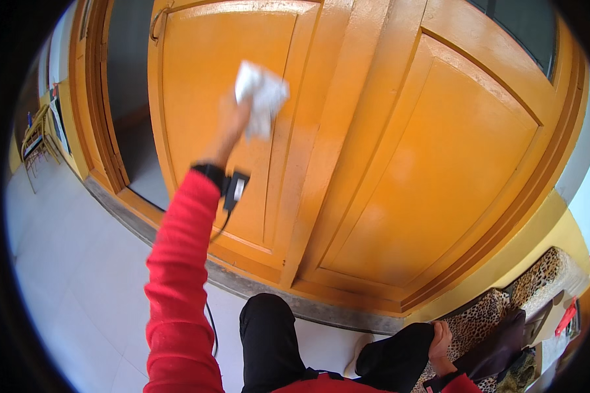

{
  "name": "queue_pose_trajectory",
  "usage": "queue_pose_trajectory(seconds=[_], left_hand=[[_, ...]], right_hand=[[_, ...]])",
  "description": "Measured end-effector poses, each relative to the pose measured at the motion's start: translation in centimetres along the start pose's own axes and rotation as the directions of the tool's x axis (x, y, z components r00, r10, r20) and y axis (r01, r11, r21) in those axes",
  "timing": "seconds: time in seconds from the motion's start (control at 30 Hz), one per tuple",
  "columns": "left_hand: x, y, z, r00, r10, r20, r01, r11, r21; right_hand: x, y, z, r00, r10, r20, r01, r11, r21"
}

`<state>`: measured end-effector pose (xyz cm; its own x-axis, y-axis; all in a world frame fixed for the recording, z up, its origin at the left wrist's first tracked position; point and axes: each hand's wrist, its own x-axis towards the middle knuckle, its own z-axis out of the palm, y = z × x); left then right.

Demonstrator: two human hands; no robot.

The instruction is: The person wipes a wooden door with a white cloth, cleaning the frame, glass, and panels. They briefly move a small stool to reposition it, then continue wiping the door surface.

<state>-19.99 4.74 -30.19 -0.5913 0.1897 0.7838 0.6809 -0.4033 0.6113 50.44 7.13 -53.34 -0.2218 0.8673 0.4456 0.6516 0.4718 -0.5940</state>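
Note:
My left hand (235, 118), blurred, grips a folded white cloth or wad of paper (261, 96) in front of the left panel of an orange wooden door (216, 64). Whether the white piece touches the panel, I cannot tell. A black strap with a small black box (236, 190) and a cable is on that wrist. Low on the right, my right hand (440, 339) rests on my black-trousered knee, its fingers bent over the cloth of the trousers.
At the left, a doorway (135, 123) stands open beside the door's metal handle (155, 24). A raised grey sill (324, 312) runs along the base. Leopard-print cushions (477, 307) and a cardboard box (550, 317) lie at lower right. A chair (34, 140) stands far left.

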Motion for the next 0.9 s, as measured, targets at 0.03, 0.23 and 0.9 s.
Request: queue_pose_trajectory(seconds=[0.03,0.23,0.9], left_hand=[[4.3,2.7,0.7,0.997,0.001,-0.076,0.002,0.999,0.038],[11.4,10.4,6.7,0.785,0.597,0.166,-0.606,0.683,0.409],[-24.7,-8.2,2.4,0.914,0.096,0.394,-0.307,0.799,0.518]], right_hand=[[0.0,0.0,0.0,1.0,0.006,0.003,-0.006,1.0,-0.016],[0.3,-1.0,0.2,1.0,-0.007,0.003,0.007,0.999,-0.032],[0.6,-1.1,0.3,0.997,0.069,0.03,-0.069,0.998,0.003]])
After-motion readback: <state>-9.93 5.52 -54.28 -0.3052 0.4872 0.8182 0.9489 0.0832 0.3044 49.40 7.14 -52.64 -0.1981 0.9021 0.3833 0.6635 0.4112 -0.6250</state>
